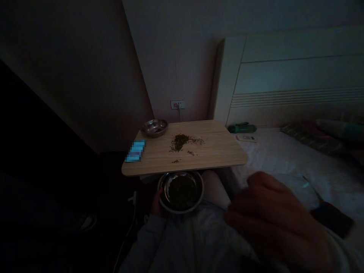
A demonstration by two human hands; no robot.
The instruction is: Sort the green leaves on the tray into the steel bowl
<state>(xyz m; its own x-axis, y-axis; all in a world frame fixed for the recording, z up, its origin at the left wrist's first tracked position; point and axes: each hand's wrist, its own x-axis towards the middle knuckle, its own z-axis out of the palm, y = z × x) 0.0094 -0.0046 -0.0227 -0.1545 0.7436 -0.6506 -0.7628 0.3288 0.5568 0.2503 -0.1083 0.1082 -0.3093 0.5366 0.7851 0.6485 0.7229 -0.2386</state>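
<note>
My left hand (157,204) is closed on the left rim of a steel bowl (199,197), held above my lap just below the table's near edge. Many small dark green beans (183,189), which look like mung beans, fill the bottom of that bowl. Close to the camera on the right, my right hand (273,216) hovers with its fingers curled in, dim and blurred; what they hold, if anything, is hidden. A loose pile of the same beans (180,142) lies on the small wooden table (218,151), with stray ones around it.
A second steel bowl (155,129) stands at the table's back left, with a lit phone (135,151) in front. On the bed (267,151) at right lie a green bottle (242,128), a pale remote-like object (246,138) and a dark flat object (331,218). A white cable (127,231) hangs at left.
</note>
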